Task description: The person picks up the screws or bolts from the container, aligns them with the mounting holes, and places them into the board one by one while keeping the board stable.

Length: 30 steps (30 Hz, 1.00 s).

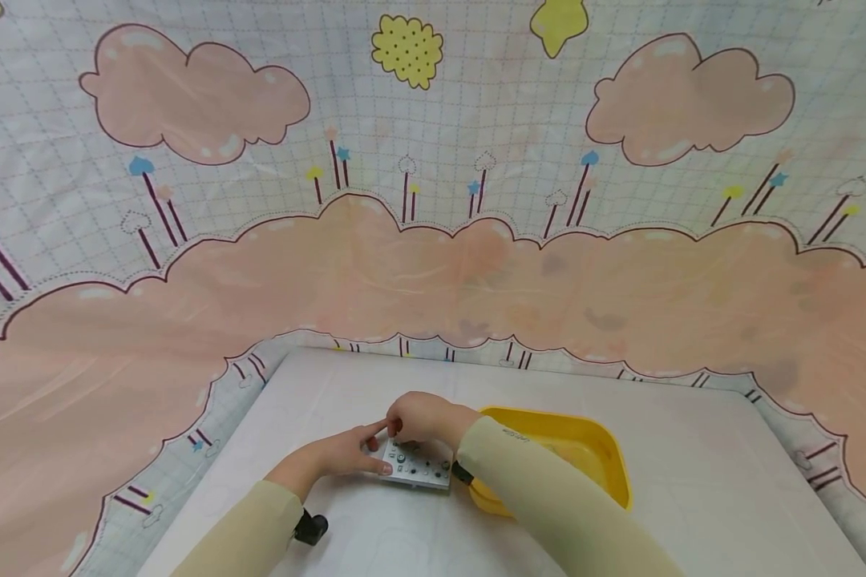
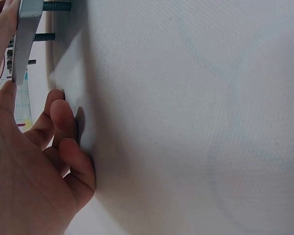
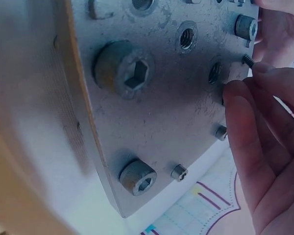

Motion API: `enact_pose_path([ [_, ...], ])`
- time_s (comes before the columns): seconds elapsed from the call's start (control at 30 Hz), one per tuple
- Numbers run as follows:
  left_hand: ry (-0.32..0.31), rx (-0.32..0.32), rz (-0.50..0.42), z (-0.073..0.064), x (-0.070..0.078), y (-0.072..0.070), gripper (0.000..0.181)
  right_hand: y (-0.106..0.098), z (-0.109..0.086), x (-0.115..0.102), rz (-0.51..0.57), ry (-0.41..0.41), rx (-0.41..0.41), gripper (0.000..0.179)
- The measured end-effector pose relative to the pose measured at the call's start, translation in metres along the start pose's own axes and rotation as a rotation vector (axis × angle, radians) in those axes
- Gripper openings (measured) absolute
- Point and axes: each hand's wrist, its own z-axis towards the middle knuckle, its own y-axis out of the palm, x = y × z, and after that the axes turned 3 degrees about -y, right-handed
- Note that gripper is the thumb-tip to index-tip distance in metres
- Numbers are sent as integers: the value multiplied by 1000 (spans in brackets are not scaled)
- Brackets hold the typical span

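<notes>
A silver metal plate [image 1: 426, 474] set with several hex-socket screws stands on the white table. My left hand [image 1: 335, 455] holds its left side, thumb at the near corner and forefinger by the far one. In the left wrist view its other fingers [image 2: 71, 152] curl beside the plate, where threaded screw ends [image 2: 56, 6] stick out underneath. My right hand [image 1: 427, 418] reaches over the far part of the plate. In the right wrist view its fingertips pinch a small threaded screw [image 3: 248, 60] close to the plate's face, near a threaded hole [image 3: 215, 73]; its head is hidden by the fingers.
A yellow tray [image 1: 599, 433] stands right of the plate, partly under my right forearm. The white table [image 1: 693, 449] stretches to the right and back. A cloud-patterned curtain [image 1: 433, 280] hangs behind and around it.
</notes>
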Motion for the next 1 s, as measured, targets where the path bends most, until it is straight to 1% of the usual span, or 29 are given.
enact_pose_path([
  [0.27, 8, -7, -16, 0, -1, 0, 98, 0, 3, -2, -111, -58, -13, 8],
  [0.5, 13, -1, -23, -2, 0, 0, 98, 2, 2, -4, -126, -48, -11, 9],
  [0.7, 17, -2, -25, -2, 0, 0, 98, 3, 1, -5, -151, -57, -18, 12],
  [1.0, 4, -2, -11, -2, 0, -1, 98, -4, 0, -3, -43, -56, -7, 12],
])
